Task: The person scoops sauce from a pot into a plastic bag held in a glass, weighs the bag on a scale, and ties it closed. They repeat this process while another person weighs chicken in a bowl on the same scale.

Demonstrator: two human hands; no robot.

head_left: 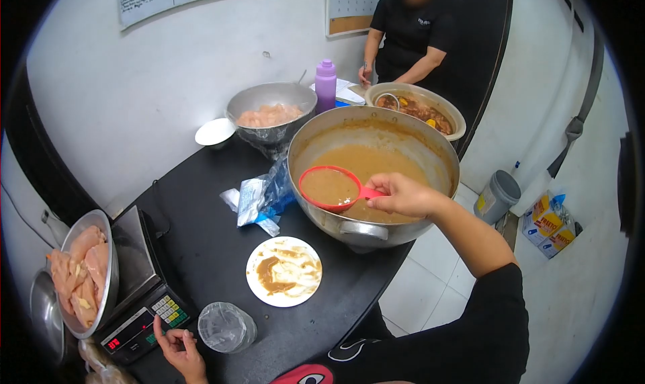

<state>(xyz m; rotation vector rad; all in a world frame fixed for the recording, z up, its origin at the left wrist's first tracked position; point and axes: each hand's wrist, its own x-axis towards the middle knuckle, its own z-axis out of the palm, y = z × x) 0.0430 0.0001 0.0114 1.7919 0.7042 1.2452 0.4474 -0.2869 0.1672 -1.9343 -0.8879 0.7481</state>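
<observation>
My right hand [401, 194] grips the handle of a red plastic dipper [361, 193] filled with brown sauce. It hangs over a large metal pot [366, 231] of the same sauce [376, 162]. My left hand [180, 349] holds nothing; its index finger points up at the keypad edge of a digital scale [134, 330], though I cannot tell if it presses a key. On the scale, a metal bowl [111, 276] of raw chicken pieces [84, 270] sits tilted in view. Right of my left hand stands a cup lined with a clear plastic bag [227, 327].
A sauce-smeared white plate [284, 272] and a blue-white plastic packet [252, 201] lie on the black table [195, 202]. Behind are a bowl of meat [272, 96], a purple bottle [326, 86] and a tub of dark stew [457, 125]. A person [411, 38] stands beyond.
</observation>
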